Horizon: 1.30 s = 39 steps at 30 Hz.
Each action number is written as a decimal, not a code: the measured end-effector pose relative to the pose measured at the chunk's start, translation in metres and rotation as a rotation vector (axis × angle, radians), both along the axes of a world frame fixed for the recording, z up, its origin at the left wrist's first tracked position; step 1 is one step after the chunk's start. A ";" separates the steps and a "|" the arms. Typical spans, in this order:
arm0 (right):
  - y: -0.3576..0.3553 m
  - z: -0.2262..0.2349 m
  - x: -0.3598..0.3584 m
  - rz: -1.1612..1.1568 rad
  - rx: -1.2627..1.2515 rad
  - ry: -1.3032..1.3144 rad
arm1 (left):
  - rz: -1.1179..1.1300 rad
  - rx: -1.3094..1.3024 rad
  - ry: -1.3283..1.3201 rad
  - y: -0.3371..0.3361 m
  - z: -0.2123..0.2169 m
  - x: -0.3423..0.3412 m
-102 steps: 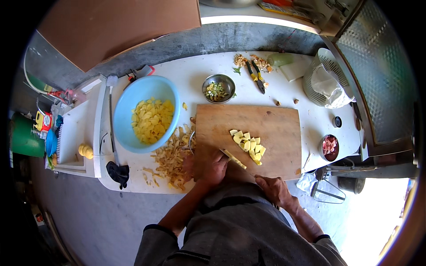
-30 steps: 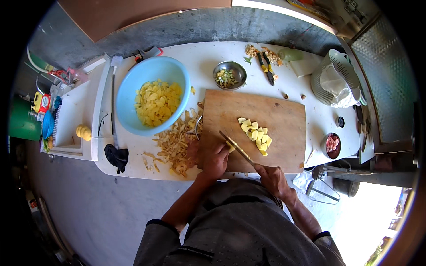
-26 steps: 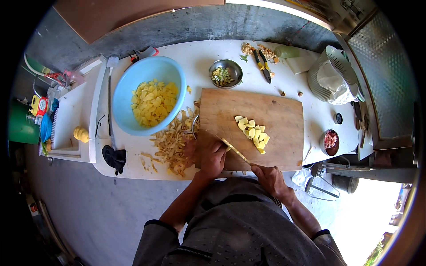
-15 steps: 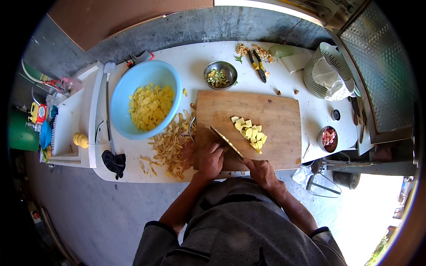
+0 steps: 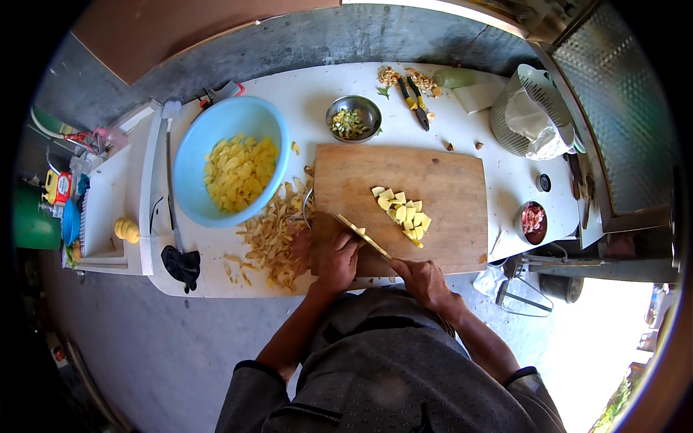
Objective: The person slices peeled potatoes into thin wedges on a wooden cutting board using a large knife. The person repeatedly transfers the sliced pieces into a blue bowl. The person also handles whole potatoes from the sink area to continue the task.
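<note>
My right hand (image 5: 424, 281) is closed round the handle of a knife (image 5: 375, 247), whose blade slants up and left over the wooden cutting board (image 5: 440, 169). A small pale potato piece (image 5: 361, 232) is against the blade. My left hand (image 5: 338, 265) is at the board's near left part, just beside the blade, fingers curled down; what lies under them is hidden. Beyond the knife, a group of cut potato chunks (image 5: 401, 212) rests on the board. Brown potato peelings (image 5: 278, 238) are heaped left of the board, close to my left hand.
A blue basin (image 5: 189, 162) of potato slices stands left, a metal bowl (image 5: 376, 119) of chopped greens behind the board. Pliers (image 5: 416, 105) lie farther back. On the right are a grey-green basket (image 5: 509, 119) and a small bowl of meat (image 5: 533, 218). A sink (image 5: 108, 187) adjoins the left end.
The knife blade has tipped and shifted slightly, and a small potato piece now shows against it. My left hand stays beside the blade. The whole view has moved a little.
</note>
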State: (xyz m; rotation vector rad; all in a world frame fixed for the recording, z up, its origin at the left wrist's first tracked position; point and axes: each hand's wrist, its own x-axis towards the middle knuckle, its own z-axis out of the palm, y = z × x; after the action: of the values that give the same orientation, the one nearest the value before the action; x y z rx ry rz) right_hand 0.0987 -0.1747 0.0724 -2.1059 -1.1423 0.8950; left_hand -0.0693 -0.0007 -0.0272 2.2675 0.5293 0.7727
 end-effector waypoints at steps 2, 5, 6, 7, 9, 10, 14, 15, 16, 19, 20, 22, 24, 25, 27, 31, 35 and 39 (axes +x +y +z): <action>0.006 -0.005 0.004 0.004 -0.067 0.018 | 0.008 0.021 0.016 -0.001 0.003 0.001; 0.006 -0.008 0.003 -0.045 0.020 0.060 | 0.042 0.044 0.038 -0.003 0.017 0.000; 0.005 -0.003 0.004 -0.050 -0.041 0.090 | 0.059 0.032 0.041 -0.004 0.016 -0.001; 0.004 0.006 0.004 -0.056 -0.103 0.119 | 0.075 0.019 0.045 -0.004 0.015 -0.003; 0.001 0.015 0.005 -0.037 -0.130 0.127 | 0.068 0.006 0.046 -0.005 0.007 -0.005; -0.003 0.016 0.004 -0.012 -0.095 0.107 | 0.063 0.000 0.046 -0.005 0.004 -0.005; -0.008 0.024 0.002 0.019 -0.059 0.059 | 0.050 0.014 0.006 -0.006 0.000 -0.005; -0.008 0.026 0.002 0.033 -0.069 0.059 | 0.045 0.014 0.014 -0.006 0.000 -0.005; -0.009 0.027 0.003 0.046 -0.078 0.060 | 0.040 0.013 0.022 -0.005 0.001 -0.005; -0.010 0.024 0.002 0.036 -0.086 0.050 | 0.023 0.029 0.015 -0.004 -0.001 -0.005; -0.009 0.021 0.001 0.024 -0.086 0.045 | 0.026 0.027 0.011 -0.004 0.000 -0.005; -0.001 0.006 -0.003 0.036 -0.106 -0.004 | 0.023 0.024 0.002 -0.004 0.005 -0.004; 0.003 -0.008 -0.004 0.013 -0.074 -0.020 | 0.020 0.031 0.034 -0.005 0.000 -0.004; 0.004 -0.013 -0.004 -0.015 -0.032 -0.011 | 0.021 0.036 0.051 -0.004 -0.001 -0.005; 0.005 -0.016 -0.003 -0.054 -0.005 0.015 | 0.020 0.056 0.049 -0.002 -0.001 -0.001; 0.001 -0.008 0.005 -0.069 0.002 0.036 | 0.023 -0.044 0.160 0.001 0.017 0.013; -0.003 0.017 0.008 -0.050 -0.024 0.041 | 0.020 -0.018 0.039 0.005 0.005 0.017; -0.008 0.024 0.004 -0.035 -0.088 0.010 | -0.016 -0.007 0.038 0.007 0.006 0.015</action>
State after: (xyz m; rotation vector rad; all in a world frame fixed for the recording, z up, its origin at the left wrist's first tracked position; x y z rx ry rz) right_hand 0.1029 -0.1825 0.0962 -2.1823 -1.0761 0.9540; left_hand -0.0543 0.0059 -0.0215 2.2813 0.5299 0.7202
